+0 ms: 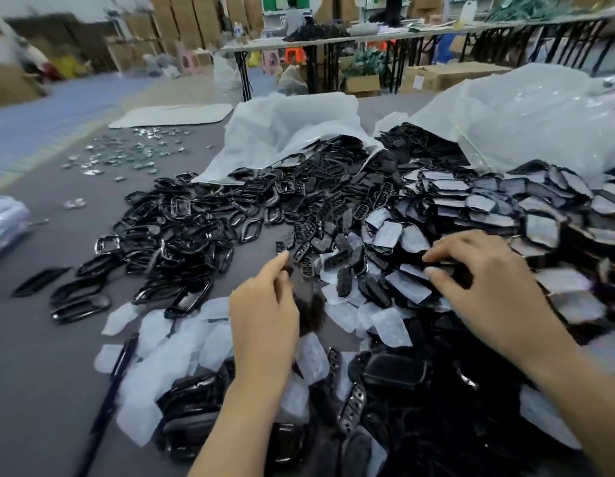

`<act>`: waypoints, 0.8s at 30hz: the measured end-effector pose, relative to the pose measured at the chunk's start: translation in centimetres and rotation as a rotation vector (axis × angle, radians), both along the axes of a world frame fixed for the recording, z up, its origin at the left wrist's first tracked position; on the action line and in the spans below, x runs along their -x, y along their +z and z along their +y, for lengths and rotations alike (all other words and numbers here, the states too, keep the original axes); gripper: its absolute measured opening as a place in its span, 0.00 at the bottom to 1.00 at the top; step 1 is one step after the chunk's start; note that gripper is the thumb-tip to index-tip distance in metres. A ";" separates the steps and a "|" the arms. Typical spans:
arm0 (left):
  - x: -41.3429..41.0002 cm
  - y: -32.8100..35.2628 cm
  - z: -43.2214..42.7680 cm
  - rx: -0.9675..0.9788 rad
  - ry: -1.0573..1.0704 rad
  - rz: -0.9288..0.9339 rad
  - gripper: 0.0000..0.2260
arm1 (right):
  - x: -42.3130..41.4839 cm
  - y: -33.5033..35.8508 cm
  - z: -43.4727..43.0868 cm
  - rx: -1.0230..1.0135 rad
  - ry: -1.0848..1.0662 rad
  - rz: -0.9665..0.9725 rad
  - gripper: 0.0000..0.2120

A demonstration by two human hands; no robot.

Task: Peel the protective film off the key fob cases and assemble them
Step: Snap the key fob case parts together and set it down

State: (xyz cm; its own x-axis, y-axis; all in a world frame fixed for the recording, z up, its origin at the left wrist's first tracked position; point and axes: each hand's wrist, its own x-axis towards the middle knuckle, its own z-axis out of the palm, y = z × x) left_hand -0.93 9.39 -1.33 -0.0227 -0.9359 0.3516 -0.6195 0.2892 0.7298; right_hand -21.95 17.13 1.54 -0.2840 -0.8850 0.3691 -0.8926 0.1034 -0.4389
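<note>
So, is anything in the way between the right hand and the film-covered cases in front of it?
Nothing visible does. The right hand is at the heap of film-covered cases, its fingers resting on the nearest ones. Whether they grip one is too blurred to tell.

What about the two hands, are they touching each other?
Apart. The head view shows a gap full of cases between the left hand and the right hand.
</note>
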 end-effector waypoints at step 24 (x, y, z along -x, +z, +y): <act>-0.3 0.6 -0.2 0.155 0.026 0.357 0.23 | -12.5 -1.0 -18.0 -0.122 0.491 0.417 0.12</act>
